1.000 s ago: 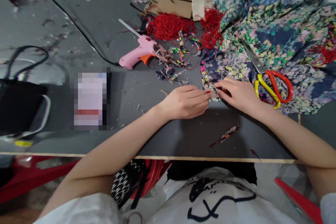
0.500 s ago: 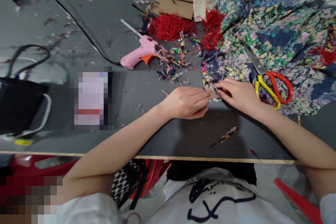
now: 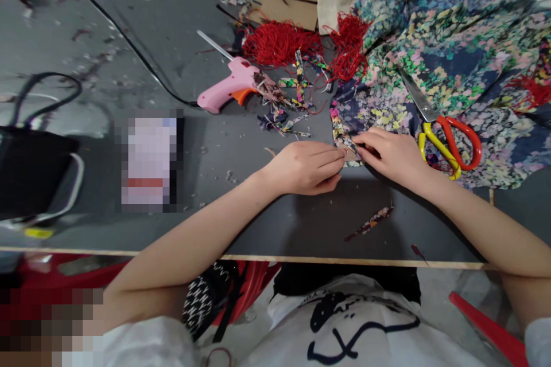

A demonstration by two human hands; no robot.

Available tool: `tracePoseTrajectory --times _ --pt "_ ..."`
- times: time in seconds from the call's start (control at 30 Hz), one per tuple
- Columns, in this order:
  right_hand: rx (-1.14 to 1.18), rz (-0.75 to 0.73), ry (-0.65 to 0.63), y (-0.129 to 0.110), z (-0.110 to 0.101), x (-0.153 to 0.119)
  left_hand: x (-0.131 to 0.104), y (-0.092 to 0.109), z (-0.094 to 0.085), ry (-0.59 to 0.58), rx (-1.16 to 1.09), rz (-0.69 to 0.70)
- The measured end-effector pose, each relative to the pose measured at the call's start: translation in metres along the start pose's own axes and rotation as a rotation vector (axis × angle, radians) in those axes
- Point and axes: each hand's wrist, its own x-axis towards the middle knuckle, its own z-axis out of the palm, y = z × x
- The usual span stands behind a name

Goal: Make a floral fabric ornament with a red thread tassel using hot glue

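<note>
Head view: between left hand (image 3: 310,167) and right hand (image 3: 390,152), almost meeting, a corner of flowered cloth (image 3: 456,80) on the table (image 3: 241,223). In right hand, folded edge (image 3: 346,142) pinched between thumb and forefinger. In left hand, fingers close together, tips at the small brown patch (image 3: 350,153) just beside this fold; cannot tell whether pinching or only pressing, thumb being hidden. From left hand, corner toward 2 o'clock; from right hand, toward 9 o'clock. Long axis of fold, roughly from 10 to 4 o'clock. Both hands touching at this corner, so no nearer one to name. Further out: at 5 o'clock from the corner, loose flowered strip (image 3: 371,223); at 2 o'clock from right hand, scissors (image 3: 427,113) lying on the cloth; at 10 o'clock from left hand, pink glue gun (image 3: 232,83); past 11 o'clock, red thread (image 3: 282,45).
</note>
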Motion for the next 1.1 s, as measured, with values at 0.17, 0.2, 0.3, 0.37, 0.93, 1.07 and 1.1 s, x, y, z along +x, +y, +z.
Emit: tracePoseTrajectory --times 0.17,0.2,0.3,0.37,0.93,1.07,1.1 --pt "-0.008 0.004 -0.007 0.000 0.000 0.000 -0.001 -0.001 0.000 -0.052 -0.026 -0.032" --pt "-0.008 0.007 -0.008 0.000 0.000 0.000 -0.002 -0.001 0.000 -0.066 -0.031 -0.042" --pt "-0.006 0.014 -0.012 -0.001 0.000 0.000 -0.002 0.000 -0.001 -0.093 -0.038 -0.069" --pt "-0.002 0.014 -0.012 -0.001 0.000 0.000 -0.001 0.000 -0.001 -0.095 -0.030 -0.080" --pt "-0.007 0.018 -0.028 -0.002 -0.002 0.000 0.004 0.011 0.000 -0.126 0.173 -0.117" --pt "-0.010 0.009 -0.012 -0.001 -0.001 0.000 0.001 0.011 0.001 -0.016 0.120 -0.103" --pt "-0.010 0.007 -0.012 -0.001 -0.001 -0.001 0.000 0.011 0.001 0.010 0.102 -0.105"
